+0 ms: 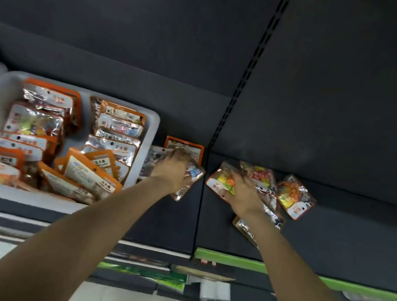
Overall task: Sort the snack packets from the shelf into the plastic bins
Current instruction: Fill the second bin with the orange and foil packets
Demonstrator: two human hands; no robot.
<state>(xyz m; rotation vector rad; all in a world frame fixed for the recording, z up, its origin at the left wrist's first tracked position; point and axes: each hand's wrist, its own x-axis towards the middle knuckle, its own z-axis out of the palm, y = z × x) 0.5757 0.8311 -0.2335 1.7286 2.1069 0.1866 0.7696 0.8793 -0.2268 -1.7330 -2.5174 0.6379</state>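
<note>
Two bare arms are stretched forward over a dark shelf (pixel 334 237). The left hand (pixel 172 172) is laid on a clear silver packet (pixel 188 180), its fingers (pixel 180 156) curled over the packet's far part; whether the packet is truly pinched or only pressed cannot be told through the blur. Just beyond those fingers an orange-edged packet (pixel 184 147) is seen lying flat, and just left of them a greyish packet (pixel 152 161) is partly covered by the wrist.

The right hand (pixel 242 196) is set down on a packet of coloured sweets (pixel 221 180), with the fingers (pixel 236 177) extended and slightly spread across it and the thumb lying at its near edge. Beyond these fingers another coloured packet (pixel 258 174) is found, and well to their right a third (pixel 295 197) lies tilted. Under and behind the right wrist two silver-and-orange packets (pixel 273 214) are stacked loosely.

To the left of the left fingers a pale plastic bin (pixel 150 127) is stood on the shelf, filled with many orange and silver packets (pixel 112 147) in rough rows. A green strip (pixel 239 261) is fixed along the shelf's front edge, below the right forearm
</note>
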